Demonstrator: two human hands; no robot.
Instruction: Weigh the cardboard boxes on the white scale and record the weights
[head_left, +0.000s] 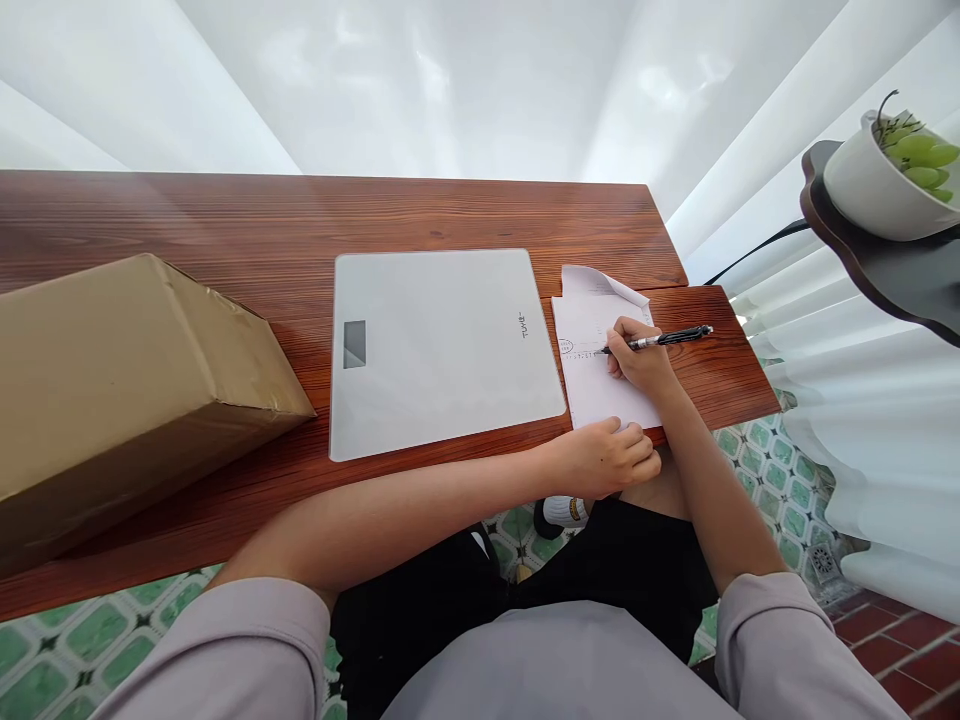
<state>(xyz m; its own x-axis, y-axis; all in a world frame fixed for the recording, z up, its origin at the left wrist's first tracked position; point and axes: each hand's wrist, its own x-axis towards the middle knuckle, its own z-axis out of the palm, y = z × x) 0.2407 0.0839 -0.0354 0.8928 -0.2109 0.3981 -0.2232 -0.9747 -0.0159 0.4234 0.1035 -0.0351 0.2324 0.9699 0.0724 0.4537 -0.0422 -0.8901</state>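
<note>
By the right hand [637, 360], a pen [684, 336] was gripped between closed fingers and thumb, with its tip pointed left at a line of small writing [583, 355] on the paper [600, 393]; whether the tip was pressed down could not be told. The left hand [609, 460] was placed at the near edge of the paper, its fingers loosely curled; whether that edge was pinched could not be told.

The paper was laid at the right end of the surface [450, 215], just right of the scale [442, 370], and its far end was curled up. The scale was set flat, with its display [355, 344] turned to the left and dark lettering [523, 325] printed near its right side. Farther left, a box [120, 350] was stood near the near edge, apart from the scale. At the far right, grapes [926, 152] were held in a bowl [862, 185] set on a stand [859, 255]. Beyond the surface, a white curtain [450, 90] was hung.
</note>
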